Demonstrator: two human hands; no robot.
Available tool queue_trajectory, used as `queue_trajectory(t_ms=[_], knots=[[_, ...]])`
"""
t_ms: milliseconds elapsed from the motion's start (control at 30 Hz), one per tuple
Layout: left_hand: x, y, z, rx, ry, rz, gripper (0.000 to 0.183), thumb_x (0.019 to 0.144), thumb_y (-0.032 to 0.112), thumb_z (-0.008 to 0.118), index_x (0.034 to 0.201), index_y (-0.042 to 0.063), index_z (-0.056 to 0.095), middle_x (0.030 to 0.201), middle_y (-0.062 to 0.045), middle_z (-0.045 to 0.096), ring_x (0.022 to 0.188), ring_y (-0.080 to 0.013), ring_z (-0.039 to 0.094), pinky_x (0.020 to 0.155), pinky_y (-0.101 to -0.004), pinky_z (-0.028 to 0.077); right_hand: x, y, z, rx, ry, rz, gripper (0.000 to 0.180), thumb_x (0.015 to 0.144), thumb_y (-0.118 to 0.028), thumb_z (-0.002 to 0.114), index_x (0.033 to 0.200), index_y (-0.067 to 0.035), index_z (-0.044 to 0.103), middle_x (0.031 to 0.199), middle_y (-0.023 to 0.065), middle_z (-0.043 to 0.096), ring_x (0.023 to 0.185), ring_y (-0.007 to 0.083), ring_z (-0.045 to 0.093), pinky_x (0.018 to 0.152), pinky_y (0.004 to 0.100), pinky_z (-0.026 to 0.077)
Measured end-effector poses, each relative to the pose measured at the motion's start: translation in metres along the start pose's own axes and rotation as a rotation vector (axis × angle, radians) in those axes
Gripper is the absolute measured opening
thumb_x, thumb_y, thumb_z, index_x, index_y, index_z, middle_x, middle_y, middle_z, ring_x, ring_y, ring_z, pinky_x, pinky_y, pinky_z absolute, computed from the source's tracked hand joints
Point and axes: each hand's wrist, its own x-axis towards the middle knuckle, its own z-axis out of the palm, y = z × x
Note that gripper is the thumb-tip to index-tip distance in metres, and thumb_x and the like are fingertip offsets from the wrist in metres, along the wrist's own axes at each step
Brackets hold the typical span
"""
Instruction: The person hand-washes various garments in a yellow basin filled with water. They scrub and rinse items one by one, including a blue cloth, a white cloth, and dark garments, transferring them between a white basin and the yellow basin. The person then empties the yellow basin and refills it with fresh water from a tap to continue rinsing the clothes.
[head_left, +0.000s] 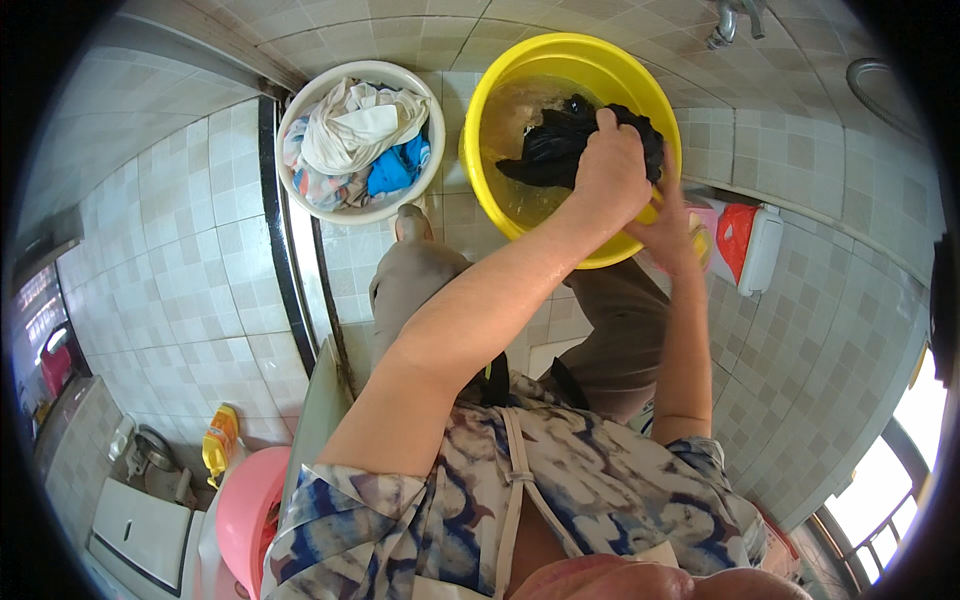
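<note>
Inside a yellow plastic tub of water lies a bunched black cloth garment, partly under the surface. My left hand grips the upper right part of this garment. Close beside it, at the tub's near right rim, is my right hand, blurred, with its fingers spread and reaching to the cloth's right edge. Whether those fingers hold any cloth is hidden. The rest of the garment trails leftward through the cloudy water.
A white basin of clothes stands left of the tub. A metal tap and shower hose are on the wall. Right of the tub is a red plastic bag. Behind left are a pink basin and yellow bottle.
</note>
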Motion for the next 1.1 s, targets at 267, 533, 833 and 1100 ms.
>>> queue_trajectory(t_ms=[267, 533, 833, 1100], knots=[[-0.002, 0.009, -0.005, 0.382, -0.124, 0.114, 0.050, 0.068, 0.024, 0.070, 0.108, -0.001, 0.053, 0.122, -0.018, 0.045, 0.117, -0.0371, 0.042, 0.096, -0.0671, 0.025, 0.045, 0.053, 0.072, 0.504, 0.285, 0.173, 0.066, 0.082, -0.029, 0.066, 0.134, -0.001, 0.037, 0.131, 0.0141, 0.048, 0.119, 0.0290, 0.049, 0.102, 0.0384, 0.037], [0.010, -0.006, 0.009, -0.284, 0.346, -0.252, 0.095, 0.076, 0.039, 0.067, 0.139, -0.010, 0.015, 0.140, -0.034, 0.020, 0.131, -0.0529, 0.017, 0.109, -0.0534, 0.019, 0.074, 0.033, 0.027, 1.517, 0.370, 0.242, 0.042, 0.089, -0.025, 0.055, 0.124, -0.003, 0.050, 0.123, 0.0118, 0.055, 0.116, 0.0290, 0.051, 0.103, 0.0421, 0.037], [0.025, 0.003, -0.012, -1.622, 0.098, -0.423, 0.054, 0.078, 0.025, 0.073, 0.119, 0.000, 0.048, 0.108, -0.009, 0.060, 0.094, -0.0162, 0.059, 0.081, -0.0297, 0.049, 0.050, -0.011, 0.013, 1.653, 0.309, 0.209, 0.051, 0.093, -0.041, 0.040, 0.130, -0.007, 0.047, 0.132, 0.0121, 0.050, 0.121, 0.0307, 0.048, 0.106, 0.0456, 0.034], [0.026, -0.013, 0.005, -1.257, 0.188, -0.501, 0.025, 0.082, 0.011, 0.059, 0.104, -0.002, 0.060, 0.101, -0.011, 0.064, 0.091, -0.0194, 0.061, 0.078, -0.0324, 0.049, 0.052, 0.024, 0.032, 1.900, -0.039, 0.167, 0.048, 0.094, -0.040, 0.039, 0.128, -0.010, 0.050, 0.129, 0.0109, 0.053, 0.119, 0.0296, 0.049, 0.104, 0.0428, 0.036]])
